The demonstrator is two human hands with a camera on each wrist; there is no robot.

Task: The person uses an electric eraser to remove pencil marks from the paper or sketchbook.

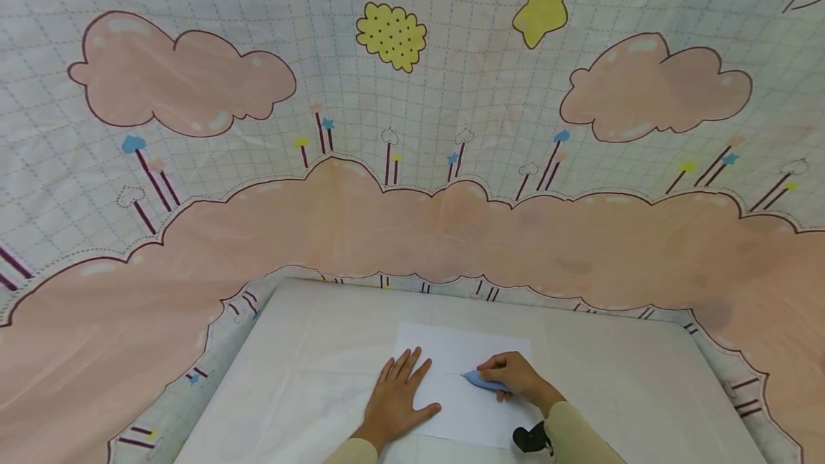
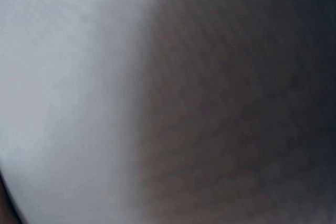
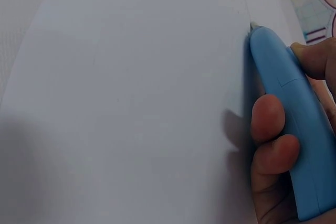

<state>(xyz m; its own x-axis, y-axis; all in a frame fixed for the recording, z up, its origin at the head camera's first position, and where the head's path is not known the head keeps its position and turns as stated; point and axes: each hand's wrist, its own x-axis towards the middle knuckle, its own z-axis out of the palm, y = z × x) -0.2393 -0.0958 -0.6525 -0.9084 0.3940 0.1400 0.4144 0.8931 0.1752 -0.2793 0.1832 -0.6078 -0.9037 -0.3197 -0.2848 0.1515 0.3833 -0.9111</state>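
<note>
A white sheet of paper (image 1: pixel 470 349) lies on the white table. My left hand (image 1: pixel 397 396) rests flat on its left part, fingers spread and thumb pointing right. My right hand (image 1: pixel 515 376) grips a blue utility knife (image 1: pixel 483 382) with a rounded body. In the right wrist view, the thumb presses on top of the knife (image 3: pixel 286 93) while other fingers curl round its side. Its small pale tip is right at the paper (image 3: pixel 157 77), where a faint thin line runs away from it. The left wrist view is blurred, showing only a pale area and a dark brown one.
The white table (image 1: pixel 309 349) stands against a cloth backdrop (image 1: pixel 412 235) printed with clouds, a star and stripes. A small black object (image 1: pixel 531 439) sits by the right wrist, overlapping the paper's lower right corner in the head view.
</note>
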